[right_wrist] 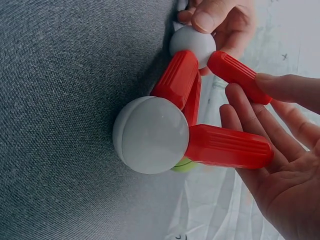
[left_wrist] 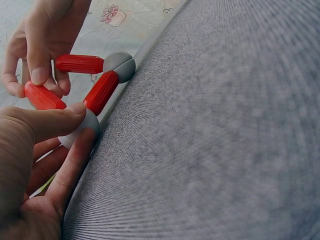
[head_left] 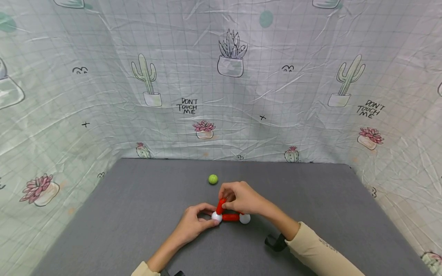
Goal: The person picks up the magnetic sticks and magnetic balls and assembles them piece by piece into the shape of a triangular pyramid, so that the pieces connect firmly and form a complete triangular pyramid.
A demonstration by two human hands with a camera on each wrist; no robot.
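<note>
My left hand (head_left: 193, 223) pinches a white ball (head_left: 216, 217) between thumb and fingers, low on the grey surface. With thumb and fingertips, my right hand (head_left: 246, 198) grips a red ribbed rod (right_wrist: 240, 77) that slants up from this ball, its lower end at the ball. Another red rod (head_left: 230, 217) lies between that ball and a second white ball (right_wrist: 150, 135). From the second ball a further red rod (right_wrist: 230, 146) rises, its upper end beside the right fingers. One more red rod (right_wrist: 192, 102) shows partly behind; its far end is hidden.
A small green ball (head_left: 213, 179) sits on the grey table (head_left: 145, 199) beyond the hands. Behind and at both sides hangs a wrinkled cloth (head_left: 262, 92) printed with plants. A black band piece (head_left: 275, 242) sticks out by the right sleeve.
</note>
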